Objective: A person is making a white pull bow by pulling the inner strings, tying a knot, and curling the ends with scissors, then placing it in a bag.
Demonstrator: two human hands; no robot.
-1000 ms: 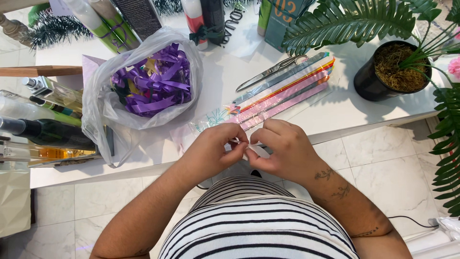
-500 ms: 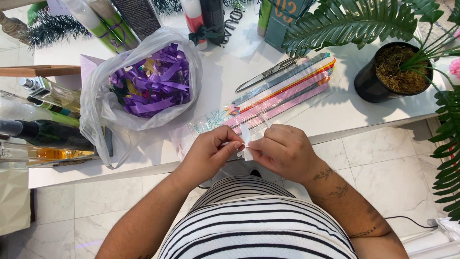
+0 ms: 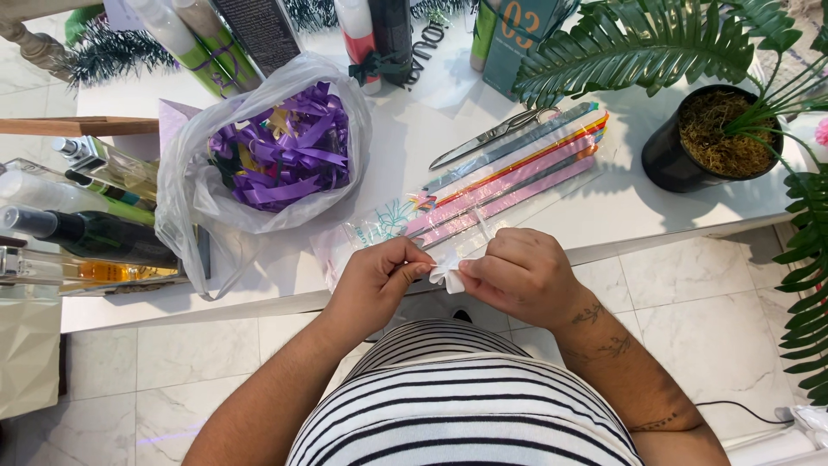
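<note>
Bottles [image 3: 82, 233] lie at the far left edge of the white table [image 3: 259, 276], dark green and clear glass side by side. Next to them sits a clear plastic bag [image 3: 194, 185], open at the top and filled with purple ribbon [image 3: 289, 151]. Further along, near the table's front edge, the left hand [image 3: 375, 280] pinches one side of a small white ribbon bow [image 3: 447, 274] between thumb and fingers. The bow is held just over the table's edge, in front of the striped shirt [image 3: 457, 406]. The right hand [image 3: 522, 276] meets it from the other side, fingers curled and clenched on the same bow, so both hands touch at the little piece. Just behind the hands lies a long clear packet of coloured strips [image 3: 509, 177], pink, orange and grey, running diagonally away. A pair of metal scissors [image 3: 492, 136] rests beside the packet's far side. To the right stands a black pot [image 3: 668, 155] holding a green palm-like plant [image 3: 638, 47], and more fronds hang at the right border.
</note>
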